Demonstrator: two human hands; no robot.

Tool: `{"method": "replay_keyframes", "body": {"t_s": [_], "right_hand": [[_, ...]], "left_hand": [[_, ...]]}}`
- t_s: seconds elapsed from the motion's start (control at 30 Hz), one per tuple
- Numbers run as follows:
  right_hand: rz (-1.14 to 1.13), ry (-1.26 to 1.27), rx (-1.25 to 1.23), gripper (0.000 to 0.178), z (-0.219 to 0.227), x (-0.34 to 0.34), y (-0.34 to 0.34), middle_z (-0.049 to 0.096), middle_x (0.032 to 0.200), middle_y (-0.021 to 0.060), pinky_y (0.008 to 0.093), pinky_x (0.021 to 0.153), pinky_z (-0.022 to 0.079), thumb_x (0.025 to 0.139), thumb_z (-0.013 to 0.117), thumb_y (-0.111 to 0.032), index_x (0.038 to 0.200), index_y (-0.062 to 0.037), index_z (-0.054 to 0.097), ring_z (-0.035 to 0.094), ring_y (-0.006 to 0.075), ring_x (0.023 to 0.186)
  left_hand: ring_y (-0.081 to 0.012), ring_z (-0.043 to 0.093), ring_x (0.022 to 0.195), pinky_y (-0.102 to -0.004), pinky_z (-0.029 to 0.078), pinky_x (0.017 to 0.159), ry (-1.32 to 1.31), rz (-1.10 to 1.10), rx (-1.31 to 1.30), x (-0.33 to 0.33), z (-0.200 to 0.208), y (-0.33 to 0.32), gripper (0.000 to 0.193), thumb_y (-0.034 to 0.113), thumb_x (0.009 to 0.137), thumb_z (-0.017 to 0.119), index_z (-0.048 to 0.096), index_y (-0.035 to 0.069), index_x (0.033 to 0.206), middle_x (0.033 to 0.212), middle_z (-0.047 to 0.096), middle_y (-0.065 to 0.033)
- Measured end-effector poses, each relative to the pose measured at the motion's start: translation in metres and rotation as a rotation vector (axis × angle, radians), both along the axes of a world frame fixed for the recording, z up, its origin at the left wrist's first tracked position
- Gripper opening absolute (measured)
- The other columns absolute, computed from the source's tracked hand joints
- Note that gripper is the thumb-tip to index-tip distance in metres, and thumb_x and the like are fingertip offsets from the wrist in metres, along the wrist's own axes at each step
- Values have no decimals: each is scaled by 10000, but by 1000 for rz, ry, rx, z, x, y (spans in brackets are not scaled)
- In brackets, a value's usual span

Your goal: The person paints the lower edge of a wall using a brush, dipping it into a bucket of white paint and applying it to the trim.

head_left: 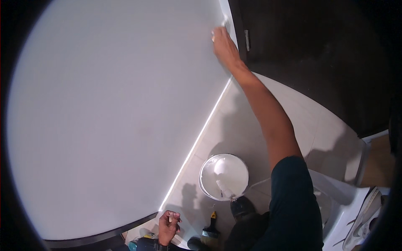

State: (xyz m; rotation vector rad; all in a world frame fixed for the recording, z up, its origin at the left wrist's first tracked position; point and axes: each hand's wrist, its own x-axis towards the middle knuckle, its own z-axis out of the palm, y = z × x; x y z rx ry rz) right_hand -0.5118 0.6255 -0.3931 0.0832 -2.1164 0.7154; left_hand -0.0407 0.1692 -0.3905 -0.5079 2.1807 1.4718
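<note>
While stretching right hand [226,47] to pale wall [109,108] beside dark door [310,62], holds left hand [168,228] low.
Curls both inward; cannot tell whether pinching anything. Has white bucket [202,186] on floor [299,108] below, with black-and-yellow brush [210,229] nearby.

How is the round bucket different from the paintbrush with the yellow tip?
The bucket is wide and round, while the paintbrush has a narrow handle that spreads into a broader head. The bucket is white inside; the paintbrush has a black handle with a yellow tip. The bucket also looks much bigger than the paintbrush here. Both are in the lower half of the picture, and neither is being held.
</note>
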Motion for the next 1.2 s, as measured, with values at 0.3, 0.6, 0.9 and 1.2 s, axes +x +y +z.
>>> {"method": "replay_keyframes", "body": {"t_s": [0.3,0.6,0.9,1.2], "right_hand": [[207,-298,-533,190,-116,137,4,659,1178,186,374,959,505,959,566,-58,1125,10,630,659,303,1068],[198,-104,-846,218,-188,101,31,650,1309,166,324,1038,456,937,620,-43,1138,6,687,601,210,1215],[229,90,-1290,205,-222,37,39,685,1176,120,292,946,530,910,663,-20,1105,44,659,671,192,1065],[365,-400,-1264,233,-199,174,16,658,1237,135,289,928,542,939,628,14,1171,28,604,682,202,1031]], "left_hand": [[-73,529,506,-219,418,435,-103,48,-21,-2,17,3,269,268,1020,611,578,24,912,731,632,-56],[-65,511,476,-221,408,435,-127,21,-61,-19,-1,1,284,286,1007,636,572,36,888,707,626,-46],[-71,527,492,-223,422,440,-152,7,-38,-29,-21,-4,325,340,1000,639,572,43,886,725,629,-60],[-72,523,502,-226,437,451,-134,-12,-52,-36,-26,9,303,302,985,667,557,50,858,681,585,-29]]}}
